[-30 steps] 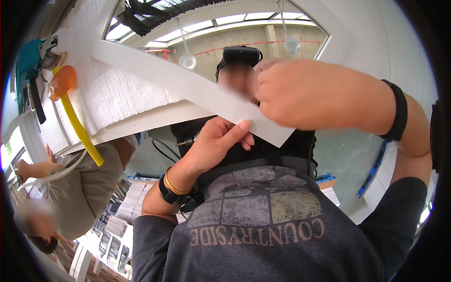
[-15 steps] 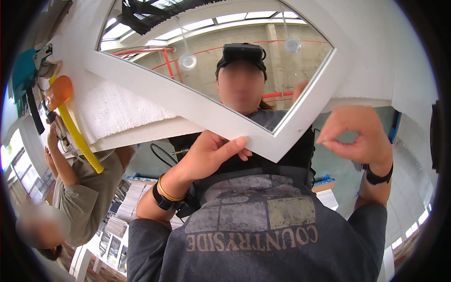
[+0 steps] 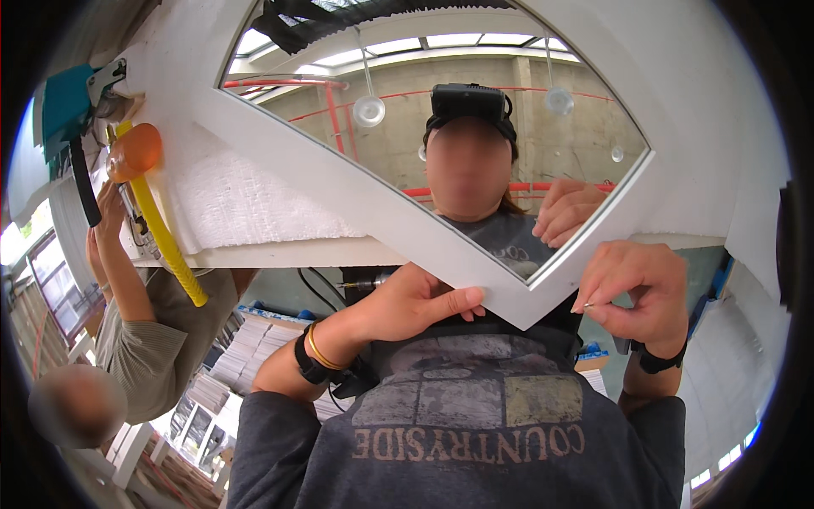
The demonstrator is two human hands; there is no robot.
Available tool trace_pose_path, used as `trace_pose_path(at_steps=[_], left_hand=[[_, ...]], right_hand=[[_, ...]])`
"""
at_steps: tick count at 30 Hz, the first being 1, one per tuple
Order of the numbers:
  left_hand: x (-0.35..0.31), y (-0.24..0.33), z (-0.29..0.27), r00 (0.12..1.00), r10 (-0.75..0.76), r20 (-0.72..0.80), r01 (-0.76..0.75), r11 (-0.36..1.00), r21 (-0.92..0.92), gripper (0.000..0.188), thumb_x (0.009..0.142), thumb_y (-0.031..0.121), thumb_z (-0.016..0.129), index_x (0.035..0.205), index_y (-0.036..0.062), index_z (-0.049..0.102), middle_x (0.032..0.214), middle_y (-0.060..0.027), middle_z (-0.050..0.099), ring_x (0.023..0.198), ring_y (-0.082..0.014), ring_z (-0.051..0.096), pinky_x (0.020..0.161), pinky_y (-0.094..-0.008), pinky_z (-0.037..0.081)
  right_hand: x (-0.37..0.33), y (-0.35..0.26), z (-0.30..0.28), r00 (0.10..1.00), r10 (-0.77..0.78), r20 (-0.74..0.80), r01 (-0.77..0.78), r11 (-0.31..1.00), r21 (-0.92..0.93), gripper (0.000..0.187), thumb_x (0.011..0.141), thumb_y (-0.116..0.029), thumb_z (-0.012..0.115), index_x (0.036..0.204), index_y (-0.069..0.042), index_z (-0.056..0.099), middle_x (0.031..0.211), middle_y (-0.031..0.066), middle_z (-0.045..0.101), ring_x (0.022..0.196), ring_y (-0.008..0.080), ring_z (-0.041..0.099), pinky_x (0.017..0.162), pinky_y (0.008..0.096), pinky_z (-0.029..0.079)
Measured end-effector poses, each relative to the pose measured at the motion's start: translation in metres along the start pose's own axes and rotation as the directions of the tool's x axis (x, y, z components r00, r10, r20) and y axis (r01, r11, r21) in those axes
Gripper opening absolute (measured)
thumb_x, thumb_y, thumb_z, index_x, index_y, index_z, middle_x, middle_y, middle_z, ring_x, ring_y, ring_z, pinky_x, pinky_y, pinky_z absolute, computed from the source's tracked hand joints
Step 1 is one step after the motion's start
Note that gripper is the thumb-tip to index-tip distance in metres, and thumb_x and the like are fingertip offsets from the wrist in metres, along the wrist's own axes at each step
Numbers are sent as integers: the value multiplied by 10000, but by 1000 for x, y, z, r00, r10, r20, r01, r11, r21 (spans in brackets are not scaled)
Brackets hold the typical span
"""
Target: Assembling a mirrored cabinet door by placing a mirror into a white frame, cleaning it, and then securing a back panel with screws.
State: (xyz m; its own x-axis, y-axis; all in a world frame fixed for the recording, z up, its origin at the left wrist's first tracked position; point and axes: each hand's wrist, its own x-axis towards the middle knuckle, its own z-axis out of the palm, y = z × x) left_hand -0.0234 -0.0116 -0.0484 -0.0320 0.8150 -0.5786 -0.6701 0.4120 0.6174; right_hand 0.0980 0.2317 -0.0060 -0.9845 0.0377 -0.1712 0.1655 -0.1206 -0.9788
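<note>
A mirror (image 3: 373, 161) in a white frame (image 3: 339, 182) lies with one corner pointing toward me, overhanging the edge of the work surface. My left hand (image 3: 420, 304) grips the frame just left of that corner, thumb on top and fingers curled underneath. Close to the corner's right side, my right hand (image 3: 636, 288) pinches a small shiny metal piece (image 3: 588, 305) between thumb and fingertips; it is too small to identify surely. A tiny dark spot, possibly a hole, shows on the frame beside those fingertips.
White foam sheeting (image 3: 263, 199) covers the bench. At left lie a mallet with an orange head (image 3: 136, 153) and yellow handle (image 3: 165, 242), and a teal tool (image 3: 66, 110). A co-worker (image 3: 161, 356) stands there. A drill's tip (image 3: 360, 284) shows behind my left wrist.
My right hand has moved down and slightly left, close to the frame's edge, and the metal piece now shows. The view has shifted, so the mirror appears lower and farther right. My left hand keeps its hold.
</note>
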Motion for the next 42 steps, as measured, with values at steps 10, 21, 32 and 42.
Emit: trace_pose_path(at_steps=[10, 21, 32, 42], left_hand=[[2, -6, 0, 998, 43, 37, -43, 999, 5, 268, 905, 207, 555, 1036, -27, 562, 868, -50, 608, 762, -96, 565, 671, -232, 486], [1, -2, 2, 999, 20, 34, -19, 999, -37, 262, 903, 169, 554, 1053, -46, 557, 918, -72, 613, 783, -113, 582, 688, -250, 496], [-1, -1, 0, 999, 35, -31, -32, 995, 90, 247, 912, 181, 539, 1002, -43, 588, 852, -80, 631, 751, -129, 597, 687, -250, 492], [-1, -8, 3, 994, 113, -9, -113, 994, -5, 261, 922, 185, 522, 1052, -40, 547, 850, -48, 598, 759, -99, 564, 683, -237, 484]], right_hand=[[-8, 5, 10, 998, 56, -29, -55, 997, 51, 143, 650, 86, 639, 725, -29, 600, 712, 83, 640, 668, 182, 630, 652, 292, 488], [-22, -3, -9, 923, 288, 257, -229, 944, -238, 87, 699, -68, 701, 759, -58, 639, 716, 41, 644, 641, 183, 622, 580, 269, 467], [-23, -9, -19, 963, 267, -36, -266, 963, 40, 100, 659, 11, 724, 737, -13, 667, 797, 100, 659, 739, 200, 631, 663, 284, 487], [58, -26, 24, 1000, -20, 1, 17, 865, -502, 93, 719, 5, 626, 804, -31, 623, 781, 79, 648, 596, 195, 604, 572, 260, 477]])
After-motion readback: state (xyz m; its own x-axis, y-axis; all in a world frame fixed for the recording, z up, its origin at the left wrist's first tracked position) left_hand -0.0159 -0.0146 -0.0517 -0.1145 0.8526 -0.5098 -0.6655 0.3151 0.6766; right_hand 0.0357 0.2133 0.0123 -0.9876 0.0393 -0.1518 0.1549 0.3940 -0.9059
